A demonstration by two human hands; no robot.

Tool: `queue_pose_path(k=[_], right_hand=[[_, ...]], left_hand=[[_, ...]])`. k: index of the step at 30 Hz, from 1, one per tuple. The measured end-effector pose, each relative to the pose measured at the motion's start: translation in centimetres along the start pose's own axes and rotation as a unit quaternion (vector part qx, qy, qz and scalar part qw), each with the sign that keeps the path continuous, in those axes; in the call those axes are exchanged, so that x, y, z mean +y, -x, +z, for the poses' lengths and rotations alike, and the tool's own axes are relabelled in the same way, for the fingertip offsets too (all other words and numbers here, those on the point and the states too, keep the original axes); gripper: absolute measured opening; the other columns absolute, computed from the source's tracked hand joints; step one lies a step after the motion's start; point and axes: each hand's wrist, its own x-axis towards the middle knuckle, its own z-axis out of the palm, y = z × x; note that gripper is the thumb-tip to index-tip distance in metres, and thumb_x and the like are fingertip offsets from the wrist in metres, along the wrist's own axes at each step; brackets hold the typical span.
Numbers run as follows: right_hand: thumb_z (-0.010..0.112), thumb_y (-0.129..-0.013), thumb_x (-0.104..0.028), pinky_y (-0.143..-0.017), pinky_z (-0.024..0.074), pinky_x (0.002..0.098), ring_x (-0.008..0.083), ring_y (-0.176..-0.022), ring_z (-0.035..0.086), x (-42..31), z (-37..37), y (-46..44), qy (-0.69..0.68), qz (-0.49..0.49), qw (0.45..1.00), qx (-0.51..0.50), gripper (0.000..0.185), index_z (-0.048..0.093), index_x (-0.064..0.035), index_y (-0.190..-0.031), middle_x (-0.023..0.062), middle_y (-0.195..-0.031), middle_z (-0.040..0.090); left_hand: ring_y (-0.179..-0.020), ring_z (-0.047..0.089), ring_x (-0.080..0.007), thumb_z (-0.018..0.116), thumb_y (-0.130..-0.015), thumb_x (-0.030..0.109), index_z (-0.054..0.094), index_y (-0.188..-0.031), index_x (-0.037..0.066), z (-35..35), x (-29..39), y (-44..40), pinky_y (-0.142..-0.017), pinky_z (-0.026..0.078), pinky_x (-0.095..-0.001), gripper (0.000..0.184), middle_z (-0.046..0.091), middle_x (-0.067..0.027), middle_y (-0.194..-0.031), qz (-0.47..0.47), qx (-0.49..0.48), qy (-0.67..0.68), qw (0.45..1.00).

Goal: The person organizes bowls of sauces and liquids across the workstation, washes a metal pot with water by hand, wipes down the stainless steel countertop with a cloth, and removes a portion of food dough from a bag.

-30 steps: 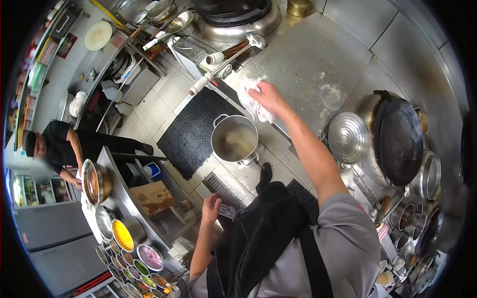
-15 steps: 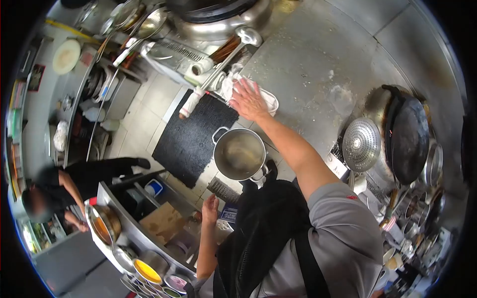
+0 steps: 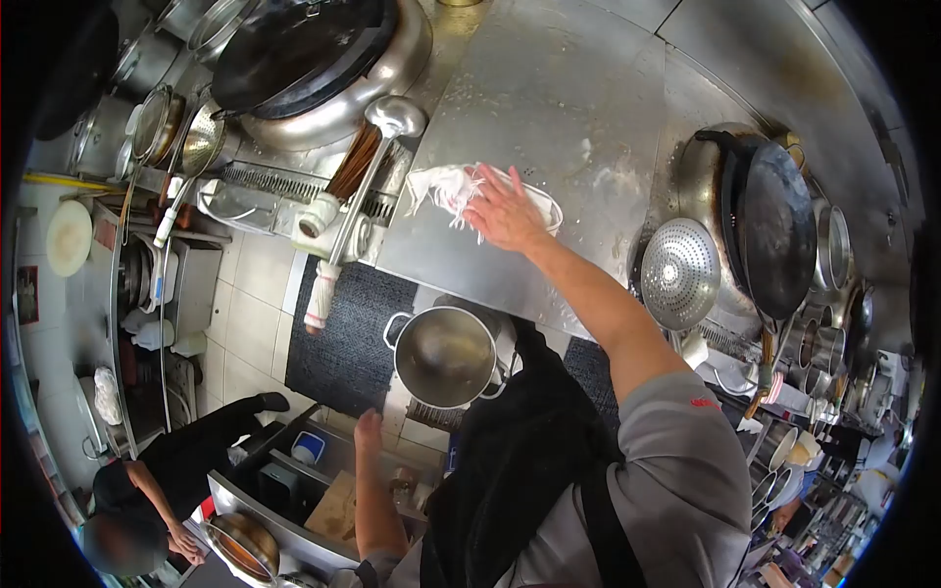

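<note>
My right hand lies flat with spread fingers on a white cloth with pinkish marks. The cloth is bunched at its left end and rests on the steel worktop, whose surface carries small bits and smears. My left hand is low in front of me, left of a deep two-handled metal pot. Blur hides how its fingers are held. The pot is below the worktop's near edge, close to my black apron; what supports it is hidden.
A ladle with a cloth-wrapped handle lies by a bamboo brush, left of the worktop. Woks flank it, with a perforated skimmer at right. A co-worker stands lower left near a pan.
The view has shifted. My right hand and the cloth have moved from the worktop's near edge farther onto its surface. My left hand stays low, left of the pot.
</note>
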Motion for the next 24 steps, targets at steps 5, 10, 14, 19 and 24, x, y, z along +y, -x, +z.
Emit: queue_pose_path(k=[5,10,14,19,24], right_hand=[[0.047,-0.1,-0.04,-0.116,0.0168,0.066,0.0307,-0.149,0.023,5.6,-0.6,-4.6,-0.005,0.048,0.999,-0.006,0.035,0.066,-0.0119,-0.112,0.0111,-0.155,0.038],[0.048,-0.1,-0.038,-0.118,0.0144,0.0646,0.0314,-0.15,0.02,8.5,0.1,-8.3,-0.019,0.049,0.999,0.011,0.038,0.064,-0.0075,-0.114,0.0143,-0.156,0.034],[0.05,-0.099,-0.036,-0.119,0.0167,0.0595,0.0319,-0.149,0.022,9.5,-1.4,-9.7,0.033,-0.021,0.999,0.013,0.038,0.063,-0.0053,-0.118,0.0158,-0.156,0.033],[0.051,-0.098,-0.031,-0.12,0.0198,0.0537,0.0317,-0.147,0.025,8.4,0.6,-9.1,-0.034,0.006,0.999,0.04,0.034,0.064,-0.0054,-0.117,0.0157,-0.154,0.037],[0.053,-0.097,-0.03,-0.12,0.0195,0.0527,0.032,-0.146,0.028,3.9,0.3,-4.3,-0.058,0.025,0.998,0.023,0.031,0.066,-0.0082,-0.114,0.0151,-0.152,0.041]], left_hand=[[-0.078,0.059,-0.0104,0.061,-0.098,0.025,0.059,-0.13,0.002,2.9,4.6,1.1,-0.065,0.048,-0.0264,0.04,0.065,-0.0019,-0.093,-0.107,-0.004,-0.046,0.993],[-0.086,0.063,-0.0166,0.06,-0.099,0.023,0.059,-0.129,0.0,9.5,18.1,1.0,-0.076,0.051,-0.029,0.038,0.068,-0.0071,-0.1,0.034,-0.005,-0.017,0.999],[-0.094,0.065,-0.0195,0.059,-0.1,0.023,0.059,-0.128,-0.002,11.8,28.9,1.1,-0.084,0.051,-0.0315,0.037,0.068,-0.0112,-0.106,0.125,-0.006,-0.066,0.99],[-0.1,0.066,-0.0203,0.06,-0.099,0.022,0.059,-0.129,-0.001,13.2,32.0,2.1,-0.09,0.051,-0.0327,0.037,0.068,-0.0134,-0.112,0.158,-0.004,-0.071,0.985],[-0.105,0.066,-0.0212,0.06,-0.1,0.023,0.06,-0.129,0.0,13.4,31.1,2.8,-0.091,0.052,-0.0335,0.038,0.068,-0.0141,-0.116,0.162,-0.056,-0.064,0.983]])
